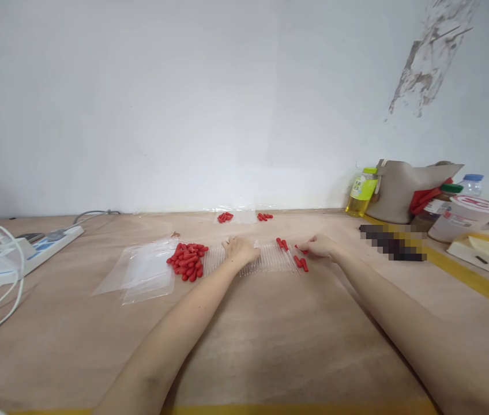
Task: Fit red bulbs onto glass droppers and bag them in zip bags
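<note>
A row of thin clear glass dropper tubes (pixel 277 257) lies side by side on the wooden table. Over the middle of this row is my left hand (pixel 241 252), its fingers curled down among the tubes; what they grip is hidden. At the right end of the row, my right hand (pixel 320 246) pinches a red rubber dropper bulb (pixel 300 249) between thumb and fingertips. Two pairs of red bulbs lie close by, one pair of bulbs (pixel 282 244) on the tubes and another pair of bulbs (pixel 301 264) nearer me. A heap of red bulbs (pixel 187 260) sits left of the tubes.
Clear plastic bags (pixel 140 274) lie left of the heap. Bags with red pieces (pixel 225 217) rest by the wall. A power strip (pixel 32 259) with cables is at left. A yellow-green bottle (pixel 361 192), a grey bag (pixel 400 193), a cup (pixel 465 219) and tissues (pixel 484 253) stand right.
</note>
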A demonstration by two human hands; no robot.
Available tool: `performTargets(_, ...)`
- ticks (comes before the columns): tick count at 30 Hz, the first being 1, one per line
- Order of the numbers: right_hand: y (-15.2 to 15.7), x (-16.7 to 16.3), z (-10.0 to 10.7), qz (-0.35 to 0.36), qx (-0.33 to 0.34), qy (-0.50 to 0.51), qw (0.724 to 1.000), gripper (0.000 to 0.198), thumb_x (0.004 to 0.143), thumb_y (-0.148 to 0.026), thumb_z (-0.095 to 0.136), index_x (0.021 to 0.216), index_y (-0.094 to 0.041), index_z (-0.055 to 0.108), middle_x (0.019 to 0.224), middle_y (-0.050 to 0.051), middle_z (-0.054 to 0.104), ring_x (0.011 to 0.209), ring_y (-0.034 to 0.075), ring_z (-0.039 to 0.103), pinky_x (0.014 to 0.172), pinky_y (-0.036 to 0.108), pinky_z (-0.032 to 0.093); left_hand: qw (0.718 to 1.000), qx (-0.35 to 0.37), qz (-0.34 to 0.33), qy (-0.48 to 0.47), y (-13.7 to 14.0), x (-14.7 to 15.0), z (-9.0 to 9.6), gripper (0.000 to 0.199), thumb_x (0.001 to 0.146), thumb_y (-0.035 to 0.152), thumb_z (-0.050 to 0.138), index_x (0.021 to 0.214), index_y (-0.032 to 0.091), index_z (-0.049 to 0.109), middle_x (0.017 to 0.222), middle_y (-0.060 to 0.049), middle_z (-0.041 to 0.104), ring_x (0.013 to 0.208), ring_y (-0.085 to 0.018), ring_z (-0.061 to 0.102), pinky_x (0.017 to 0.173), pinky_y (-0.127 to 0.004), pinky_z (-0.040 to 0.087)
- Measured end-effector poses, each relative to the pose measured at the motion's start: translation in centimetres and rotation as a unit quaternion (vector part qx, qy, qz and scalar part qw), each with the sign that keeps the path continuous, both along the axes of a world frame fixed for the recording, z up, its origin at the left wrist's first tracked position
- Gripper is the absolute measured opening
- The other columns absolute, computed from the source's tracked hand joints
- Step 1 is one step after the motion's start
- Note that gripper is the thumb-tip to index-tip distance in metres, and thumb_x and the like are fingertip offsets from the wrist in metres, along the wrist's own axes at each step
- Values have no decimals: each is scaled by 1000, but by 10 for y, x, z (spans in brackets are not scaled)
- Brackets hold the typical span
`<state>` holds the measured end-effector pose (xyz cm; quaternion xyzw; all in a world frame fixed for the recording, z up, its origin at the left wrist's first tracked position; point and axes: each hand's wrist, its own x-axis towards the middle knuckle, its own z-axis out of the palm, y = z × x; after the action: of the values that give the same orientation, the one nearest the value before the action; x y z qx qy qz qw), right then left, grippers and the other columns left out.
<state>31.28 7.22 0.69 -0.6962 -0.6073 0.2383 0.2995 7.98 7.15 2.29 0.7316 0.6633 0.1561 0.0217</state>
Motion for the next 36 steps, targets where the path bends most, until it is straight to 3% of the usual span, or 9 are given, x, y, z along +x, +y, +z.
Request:
performTargets(3, -2, -7, 5, 2, 30, 14, 999, 28, 65, -41, 59, 57, -14, 57, 51, -1, 52, 48, 9, 46, 43, 20, 32, 999, 10, -43, -20, -10, -10, 10, 29, 73, 41, 50, 64, 15, 61, 78, -12, 64, 87, -31, 54, 76, -43, 34)
performTargets(7, -11, -38, 8, 65, 174, 110, 977, 27, 71, -40, 55, 79, -14, 59, 70, 4, 60, 61, 11, 53, 54, 21, 40, 988, 39, -142, -45, -30, -38, 18, 21, 83, 34, 43, 80, 18, 55, 80, -3, 62, 75, -17, 55, 67, -28, 39)
performTargets(10, -28, -72, 4, 136, 270, 117, 946, 29, 75, -34, 52, 96, -14, 58, 73, 4, 58, 62, 12, 52, 57, 25, 43, 959, 101, -258, -60, -44, -65, 13, 17, 86, 32, 41, 84, 18, 51, 76, -1, 60, 68, -14, 53, 63, -25, 39)
performTargets(13, -52, -100, -3, 217, 321, 53, 920, 20, 79, -26, 49, 92, -18, 62, 80, 5, 55, 71, 14, 53, 65, 28, 44, 930, 160, -327, -55, -52, -86, -2, 15, 86, 30, 45, 83, 18, 53, 79, -1, 61, 74, -15, 54, 73, -28, 38)
performTargets(19, -78, -115, -14, 266, 344, 5, 900, 17, 82, -21, 48, 91, -20, 62, 81, 5, 56, 77, 15, 52, 71, 31, 44, 922, 207, -320, -66, -63, -93, -24, 15, 88, 21, 41, 93, 19, 55, 91, -3, 62, 83, -16, 53, 81, -32, 34)
performTargets(36, -75, -113, -18, 269, 342, -41, 899, 17, 82, -19, 48, 94, -21, 61, 83, 4, 59, 77, 15, 55, 75, 33, 41, 914, 228, -328, -68, -62, -92, -26, 16, 88, 22, 42, 94, 19, 57, 89, -2, 64, 80, -14, 55, 84, -33, 33)
